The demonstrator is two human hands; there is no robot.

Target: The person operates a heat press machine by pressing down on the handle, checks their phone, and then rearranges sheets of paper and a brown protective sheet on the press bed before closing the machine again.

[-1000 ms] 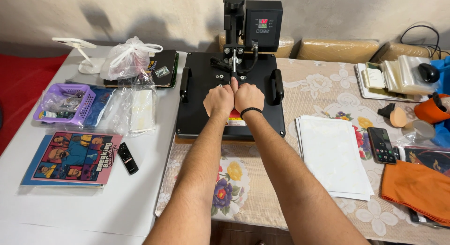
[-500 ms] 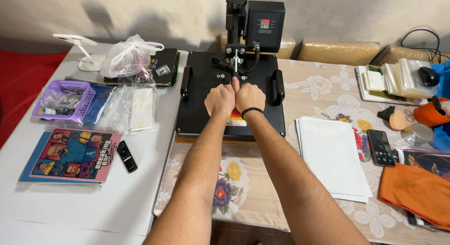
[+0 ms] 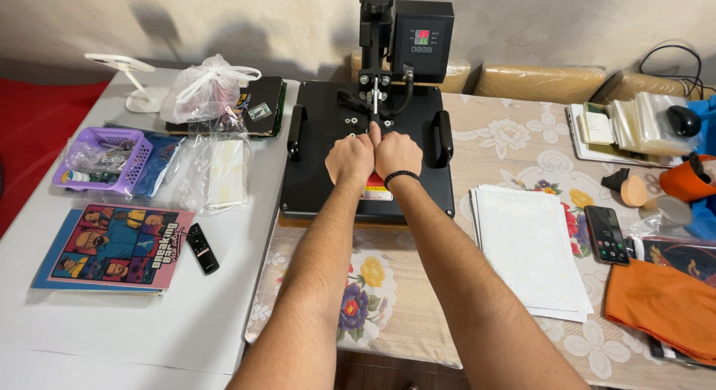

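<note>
A black heat press (image 3: 313,166) sits at the middle of the table with its top plate lowered flat. Both my fists rest side by side on top of it, wrapped around its handle, which is mostly hidden beneath them. My left hand (image 3: 348,159) is closed on the handle. Touching it on the right, my right hand (image 3: 397,154) is closed the same way, with a black band on its wrist. Behind the plate rises the black control box (image 3: 421,39) with a small lit display.
A stack of white sheets (image 3: 528,244), a phone (image 3: 605,234) and orange cloth (image 3: 664,304) lie to the right. On the left white table are a colourful print (image 3: 112,247), a black remote (image 3: 202,249), a purple basket (image 3: 99,160) and plastic bags (image 3: 209,92).
</note>
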